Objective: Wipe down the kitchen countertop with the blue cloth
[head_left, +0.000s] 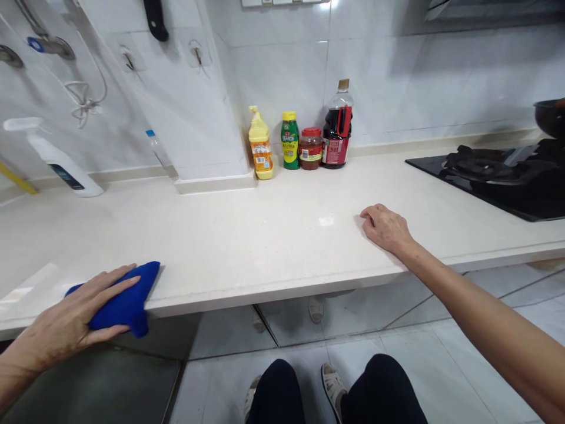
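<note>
My left hand [86, 309] lies over a folded blue cloth [143, 288] at the front edge of the white countertop [247, 235]. Its thumb and fingers grip the cloth, and one corner hangs over the edge. Farther right, my right hand [386, 228] rests on the counter with its fingers curled in. Nothing shows in it, though the palm side is hidden. Behind it, against the wall, stand a yellow pump bottle [260, 144], a green squeeze bottle [290, 141], a red-lidded jar [311, 149] and a large bottle of dark sauce [338, 132].
A black gas stove [498, 171] takes up the right, with a pan [549, 118] at its far side. On the left stand a white spray bottle [57, 159] and a clear blue-capped bottle [161, 154]. A black-handled knife [156, 20] hangs on the wall.
</note>
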`<state>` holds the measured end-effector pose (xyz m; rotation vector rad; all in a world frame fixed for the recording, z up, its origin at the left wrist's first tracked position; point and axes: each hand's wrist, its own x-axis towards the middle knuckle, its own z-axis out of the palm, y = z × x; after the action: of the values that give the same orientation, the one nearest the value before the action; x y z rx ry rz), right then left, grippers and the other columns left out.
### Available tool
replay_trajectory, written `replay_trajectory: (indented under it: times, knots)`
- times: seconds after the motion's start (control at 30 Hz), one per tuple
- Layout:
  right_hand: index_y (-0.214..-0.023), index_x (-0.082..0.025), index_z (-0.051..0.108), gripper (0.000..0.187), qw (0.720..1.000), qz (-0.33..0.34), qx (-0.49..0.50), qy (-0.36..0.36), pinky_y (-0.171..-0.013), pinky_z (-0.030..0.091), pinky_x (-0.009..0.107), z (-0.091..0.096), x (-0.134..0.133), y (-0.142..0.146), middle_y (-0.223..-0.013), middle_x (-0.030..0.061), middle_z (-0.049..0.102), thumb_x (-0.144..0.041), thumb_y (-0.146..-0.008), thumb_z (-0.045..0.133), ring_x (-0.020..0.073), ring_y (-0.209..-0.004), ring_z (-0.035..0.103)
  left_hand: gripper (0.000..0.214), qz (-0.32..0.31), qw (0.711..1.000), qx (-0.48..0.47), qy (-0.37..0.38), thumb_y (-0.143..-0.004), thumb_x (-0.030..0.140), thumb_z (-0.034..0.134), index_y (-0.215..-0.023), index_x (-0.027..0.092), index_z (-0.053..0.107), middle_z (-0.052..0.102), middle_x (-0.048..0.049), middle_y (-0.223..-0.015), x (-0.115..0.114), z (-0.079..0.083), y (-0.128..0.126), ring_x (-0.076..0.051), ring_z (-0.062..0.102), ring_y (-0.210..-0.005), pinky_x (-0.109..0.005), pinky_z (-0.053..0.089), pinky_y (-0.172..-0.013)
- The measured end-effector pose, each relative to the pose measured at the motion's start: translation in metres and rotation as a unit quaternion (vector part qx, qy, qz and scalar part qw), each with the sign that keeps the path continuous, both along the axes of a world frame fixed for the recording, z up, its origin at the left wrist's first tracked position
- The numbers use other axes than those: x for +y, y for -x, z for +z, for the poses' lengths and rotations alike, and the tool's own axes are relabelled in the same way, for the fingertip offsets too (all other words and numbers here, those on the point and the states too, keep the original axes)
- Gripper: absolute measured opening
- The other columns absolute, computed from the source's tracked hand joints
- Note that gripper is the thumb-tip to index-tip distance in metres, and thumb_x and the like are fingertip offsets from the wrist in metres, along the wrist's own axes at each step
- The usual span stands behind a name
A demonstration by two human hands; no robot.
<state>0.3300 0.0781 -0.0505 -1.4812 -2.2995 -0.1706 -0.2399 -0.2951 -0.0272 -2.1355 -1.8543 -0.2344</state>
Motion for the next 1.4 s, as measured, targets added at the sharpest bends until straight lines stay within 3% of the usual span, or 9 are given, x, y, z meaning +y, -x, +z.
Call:
replay_trajectory:
  times: [0.13,0.23,0.33,0.43,0.53,0.67,0.93,1.4]
  knots:
    - [-0.115,-0.019,0.068,0.033,1.0,0.0,-0.005,0.004,-0.069,0.043,0.034,0.002,0.0,0.004,-0.119,0.0111,0.066,-0.021,-0.092,0.044,0.023,-0.084,0.063,0.077,0.03,0.999,-0.002,-0.009,-0.086,0.067,0.055,-0.154,0.06,0.021,0.022,0.0213,-0.166,-0.002,-0.002,-0.004,-0.039,0.055,-0.132,-0.07,0.05,-0.104]
    - [-0.116,-0.02,0.066,0.032,1.0,-0.002,-0.003,0.013,-0.071,0.043,0.034,0.004,0.001,0.006,-0.119,0.0114,0.066,-0.022,-0.092,0.045,0.0238,-0.086,0.063,0.081,0.043,0.998,0.018,-0.032,-0.086,0.068,0.053,-0.157,0.056,0.017,0.021,0.0153,-0.168,0.002,-0.004,-0.024,-0.042,0.057,-0.13,-0.074,0.05,-0.101]
    - [-0.116,-0.02,0.065,0.031,1.0,-0.002,0.001,0.021,-0.072,0.042,0.034,0.005,0.002,0.007,-0.119,0.0114,0.066,-0.022,-0.092,0.045,0.024,-0.087,0.063,0.083,0.034,0.997,0.055,-0.049,-0.091,0.064,0.051,-0.161,0.047,0.012,0.027,0.0037,-0.168,0.014,-0.005,-0.055,-0.043,0.057,-0.13,-0.073,0.049,-0.104]
    - [-0.116,-0.019,0.065,0.031,1.0,-0.004,-0.001,0.023,-0.071,0.042,0.035,0.005,0.002,0.007,-0.118,0.0115,0.066,-0.022,-0.092,0.045,0.0245,-0.087,0.063,0.087,-0.016,0.993,0.099,-0.07,-0.092,0.063,0.053,-0.164,0.036,0.013,0.041,-0.0096,-0.161,0.034,-0.006,-0.092,-0.042,0.059,-0.129,-0.065,0.052,-0.104]
    - [-0.116,-0.02,0.064,0.032,1.0,-0.008,-0.005,0.022,-0.071,0.041,0.034,0.005,0.001,0.007,-0.119,0.011,0.066,-0.022,-0.092,0.045,0.0243,-0.086,0.063,0.088,-0.044,0.987,0.129,-0.089,-0.093,0.061,0.054,-0.164,0.031,0.013,0.048,-0.0159,-0.155,0.058,-0.008,-0.132,-0.04,0.06,-0.129,-0.061,0.053,-0.105]
    - [-0.116,-0.02,0.064,0.031,1.0,-0.007,-0.007,0.025,-0.07,0.04,0.033,0.006,-0.001,0.008,-0.12,0.0108,0.065,-0.023,-0.093,0.044,0.0239,-0.086,0.063,0.093,-0.078,0.98,0.143,-0.117,-0.088,0.066,0.06,-0.161,0.021,0.026,0.053,-0.0237,-0.149,0.087,-0.011,-0.186,-0.042,0.059,-0.129,-0.06,0.054,-0.103]
    - [-0.118,-0.018,0.062,0.03,0.999,-0.007,-0.007,0.033,-0.073,0.04,0.033,0.011,-0.004,0.011,-0.119,0.0127,0.064,-0.022,-0.094,0.044,0.0243,-0.089,0.063,0.084,-0.097,0.983,0.105,-0.115,-0.088,0.067,0.06,-0.153,0.018,0.042,0.053,-0.0254,-0.147,0.137,-0.012,-0.28,-0.041,0.058,-0.13,-0.059,0.053,-0.106]
    - [-0.12,-0.018,0.061,0.031,0.998,0.002,0.012,0.062,-0.08,0.044,0.036,0.016,-0.002,0.012,-0.122,0.0143,0.063,-0.02,-0.093,0.046,0.0266,-0.097,0.064,0.089,-0.11,0.994,0.012,-0.021,-0.083,0.067,0.066,-0.155,0.021,0.04,0.046,-0.0269,-0.151,0.207,-0.012,-0.395,-0.046,0.049,-0.137,-0.064,0.041,-0.113]
